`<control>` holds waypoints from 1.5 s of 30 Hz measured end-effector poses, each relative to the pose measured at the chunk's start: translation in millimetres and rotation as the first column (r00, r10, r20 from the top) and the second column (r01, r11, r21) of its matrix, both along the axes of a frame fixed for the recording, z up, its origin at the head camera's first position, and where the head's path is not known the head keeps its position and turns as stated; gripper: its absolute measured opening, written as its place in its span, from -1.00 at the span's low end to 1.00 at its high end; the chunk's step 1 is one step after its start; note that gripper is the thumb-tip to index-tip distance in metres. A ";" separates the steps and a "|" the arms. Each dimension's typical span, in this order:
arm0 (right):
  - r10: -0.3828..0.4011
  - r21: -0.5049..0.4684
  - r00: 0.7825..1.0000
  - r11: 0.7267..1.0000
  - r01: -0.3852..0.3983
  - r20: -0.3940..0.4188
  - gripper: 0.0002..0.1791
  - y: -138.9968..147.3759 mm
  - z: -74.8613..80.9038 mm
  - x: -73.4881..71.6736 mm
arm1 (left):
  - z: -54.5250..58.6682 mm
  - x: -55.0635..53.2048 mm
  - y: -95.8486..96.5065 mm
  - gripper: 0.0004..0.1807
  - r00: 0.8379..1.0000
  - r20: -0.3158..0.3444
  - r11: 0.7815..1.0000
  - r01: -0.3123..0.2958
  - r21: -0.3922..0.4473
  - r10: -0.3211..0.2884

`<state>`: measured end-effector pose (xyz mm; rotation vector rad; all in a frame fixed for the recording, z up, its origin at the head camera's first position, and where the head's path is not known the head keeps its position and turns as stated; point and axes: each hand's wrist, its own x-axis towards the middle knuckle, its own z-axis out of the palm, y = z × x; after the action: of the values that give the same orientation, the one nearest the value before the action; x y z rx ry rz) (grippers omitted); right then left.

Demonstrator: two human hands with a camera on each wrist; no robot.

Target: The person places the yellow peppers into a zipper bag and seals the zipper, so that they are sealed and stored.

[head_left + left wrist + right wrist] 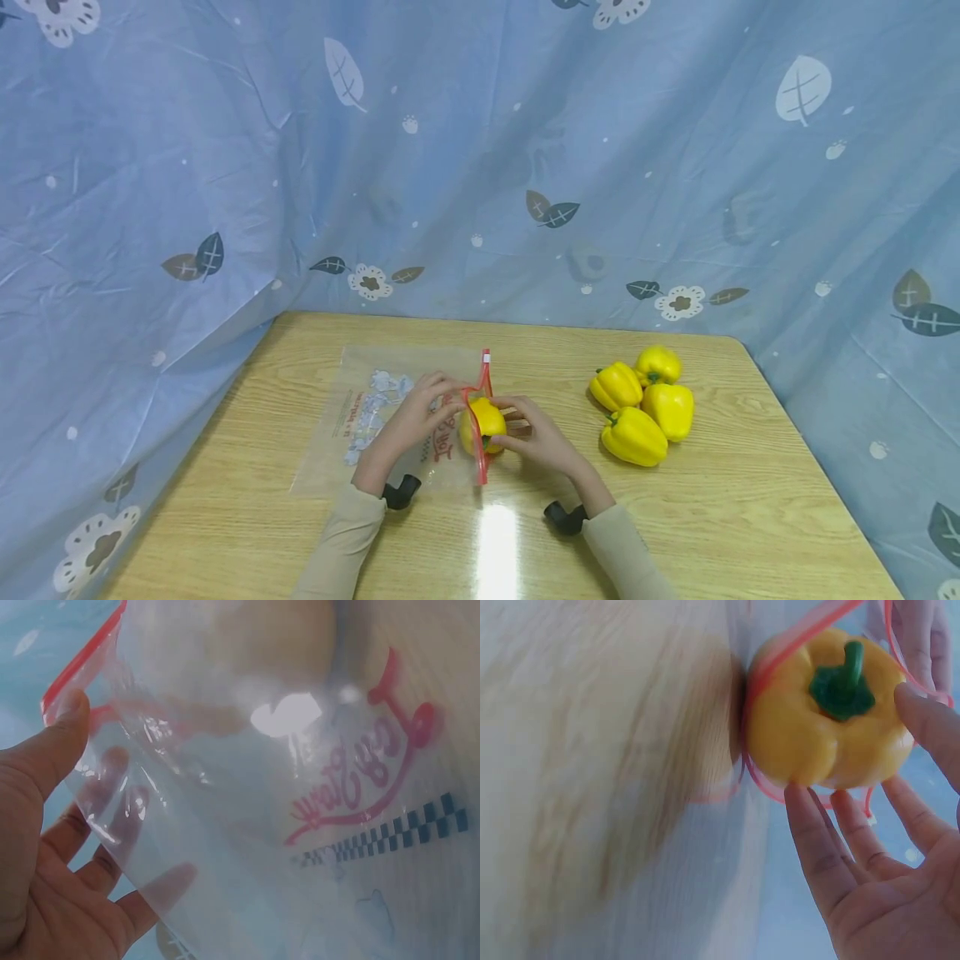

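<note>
On a glossy pale wooden table [675, 517] hemmed by blue leaf-print cloth [480, 167], the left hand [420, 412] pinches the red-zip mouth of a clear plastic bag [375, 417] while the right hand [536, 433] just beside it cups a yellow bell pepper [483, 421] at that mouth, four more yellow peppers [645, 400] lying farther right.

The clear zip bag [300, 787] carries red cursive lettering on its front, seen mirrored through the plastic in the left wrist view; the words cannot be made out for certain. Under the lettering runs a band of dark checkered squares. In the head view the same bag [375, 417] shows red print near its mouth and a line of small red text along its left edge, too small to read.
</note>
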<state>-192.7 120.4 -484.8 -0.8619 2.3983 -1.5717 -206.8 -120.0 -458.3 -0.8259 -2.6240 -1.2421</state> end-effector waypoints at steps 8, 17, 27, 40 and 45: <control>0.085 -0.050 0.994 0.995 -0.082 0.072 -0.51 -1.4 19.6 7.8 | -0.7 -0.4 1.0 -0.66 1.000 -0.012 1.000 -0.005 -0.007 0.005; 0.148 -0.133 0.987 0.981 -0.138 0.068 -0.59 -9.1 15.9 11.2 | -0.5 -0.4 2.9 -0.66 1.000 -0.016 1.000 -0.024 -0.012 0.024; 0.250 -0.125 0.966 0.963 -0.241 0.067 -0.60 -14.8 13.9 15.5 | -2.7 0.6 3.6 -0.67 0.998 -0.043 0.999 -0.037 -0.017 0.036; 0.239 -0.026 0.971 0.971 -0.239 0.004 -0.53 -8.8 1.6 9.2 | -3.0 0.5 5.5 -0.65 0.997 -0.043 0.998 -0.067 -0.015 0.066; 0.198 0.019 0.979 0.980 -0.198 -0.044 -0.57 3.1 31.8 16.5 | -4.2 1.2 5.9 -0.65 0.997 -0.036 0.997 -0.075 -0.014 0.074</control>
<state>-176.2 123.5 -453.1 -1.1067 2.2689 -1.4728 -205.6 -114.2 -462.4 -0.7382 -2.6140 -1.1794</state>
